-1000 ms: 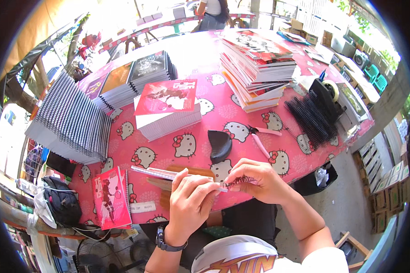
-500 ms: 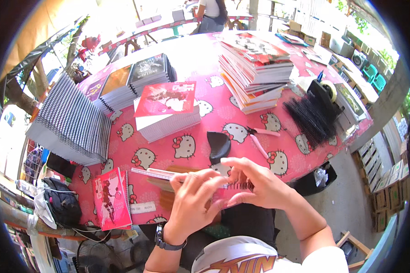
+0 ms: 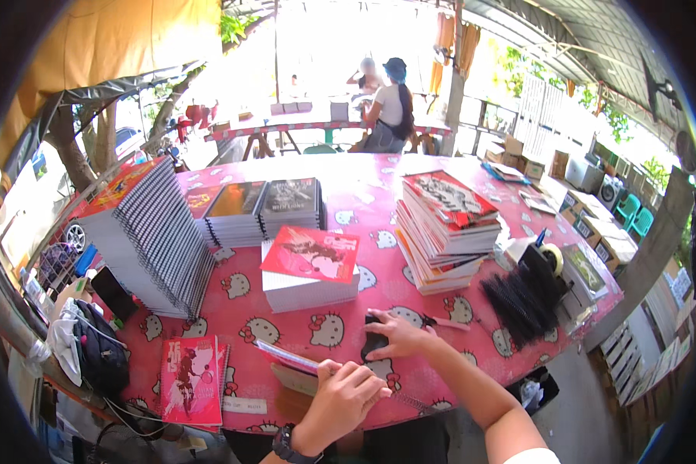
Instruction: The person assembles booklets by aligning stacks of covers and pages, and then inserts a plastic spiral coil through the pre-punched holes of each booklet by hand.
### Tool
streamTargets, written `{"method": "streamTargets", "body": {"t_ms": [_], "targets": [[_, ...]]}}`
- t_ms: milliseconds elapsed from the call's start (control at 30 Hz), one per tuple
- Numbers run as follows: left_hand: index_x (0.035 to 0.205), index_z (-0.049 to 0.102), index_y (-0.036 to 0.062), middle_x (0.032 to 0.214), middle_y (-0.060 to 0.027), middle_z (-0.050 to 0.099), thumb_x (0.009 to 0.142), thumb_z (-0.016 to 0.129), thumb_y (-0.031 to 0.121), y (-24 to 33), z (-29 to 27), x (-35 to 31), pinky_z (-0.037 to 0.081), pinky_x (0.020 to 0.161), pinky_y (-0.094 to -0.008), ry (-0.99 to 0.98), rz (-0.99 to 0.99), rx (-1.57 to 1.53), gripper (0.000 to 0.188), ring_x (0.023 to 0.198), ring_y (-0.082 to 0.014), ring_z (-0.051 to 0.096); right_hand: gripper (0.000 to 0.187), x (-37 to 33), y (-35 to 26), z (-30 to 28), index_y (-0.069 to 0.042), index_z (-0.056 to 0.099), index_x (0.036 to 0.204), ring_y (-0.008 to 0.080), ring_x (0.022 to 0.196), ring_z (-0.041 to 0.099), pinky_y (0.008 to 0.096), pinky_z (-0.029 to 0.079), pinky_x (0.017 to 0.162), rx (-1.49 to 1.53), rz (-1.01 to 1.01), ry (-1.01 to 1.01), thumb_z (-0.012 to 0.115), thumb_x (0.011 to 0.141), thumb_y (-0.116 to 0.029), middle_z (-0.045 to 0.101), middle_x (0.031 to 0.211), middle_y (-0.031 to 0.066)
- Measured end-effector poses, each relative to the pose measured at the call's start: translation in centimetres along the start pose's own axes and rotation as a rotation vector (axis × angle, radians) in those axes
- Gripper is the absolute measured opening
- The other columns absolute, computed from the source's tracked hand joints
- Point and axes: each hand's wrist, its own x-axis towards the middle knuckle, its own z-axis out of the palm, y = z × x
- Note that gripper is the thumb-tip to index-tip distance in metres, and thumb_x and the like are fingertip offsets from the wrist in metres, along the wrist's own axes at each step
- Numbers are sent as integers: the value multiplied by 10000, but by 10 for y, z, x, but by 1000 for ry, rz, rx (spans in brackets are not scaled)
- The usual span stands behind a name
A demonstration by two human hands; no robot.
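Note:
My left hand [image 3: 348, 394] is closed round the edge of a thin book [image 3: 286, 356] held tilted at the table's near side. A loose dark spiral coil [image 3: 414, 402] trails to the right from beside that hand. My right hand [image 3: 402, 339] reaches over a curved black object [image 3: 374, 342], thumb and fingers on opposite sides of it; its kind is unclear. Just beyond the right hand lie pliers with pink handles [image 3: 450, 323]. A red spiral-bound book [image 3: 193, 383] rests flat at the near left, on top of another, beside a white strip [image 3: 244, 405].
A tall stack of spiral-bound books [image 3: 151, 240] stands at the left. A book pile [image 3: 311, 274] sits in the middle, a leaning pile [image 3: 445, 240] behind right. Black coils [image 3: 522, 305] lie at the right edge. Two people [image 3: 390, 108] are at a far table.
My right hand has left the coil by the book and moved away from me onto the curved black object. My left hand still grips the book. The head view has tilted up.

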Motion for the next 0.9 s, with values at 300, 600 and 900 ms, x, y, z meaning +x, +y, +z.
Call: {"method": "streamTargets", "body": {"t_ms": [300, 600, 900], "targets": [[912, 654, 241, 802, 80, 607, 790, 661, 302, -1, 0, 2, 160, 963, -437, 126, 36, -3, 137, 861, -104, 565, 672, -56, -38, 10, -127, 539, 1224, 424, 1189, 391, 472, 329, 1006, 106, 100, 176, 747, 637, -377, 395, 1285, 252], [854, 647, 215, 788, 66, 600, 791, 662, 314, -2, -3, 6, 171, 964, -431, 170, -38, -122, 118, 854, -103, 561, 828, -76, -91, 26, 11, 520, 1229, 208, 1193, 454, 373, 330, 1011, 1608, 90, 414, 477, 795, -692, 527, 1248, 115], [765, 655, 212, 740, 70, 583, 630, 759, 377, -25, -8, -11, 117, 1039, -482, 231, -107, 47, 236, 830, -121, 561, 475, -70, -114, -70, -20, 674, 1031, 255, 1118, 500, 382, 357, 973, 1125, -85, 93, 617, 780, -419, 585, 1121, 151]]}}
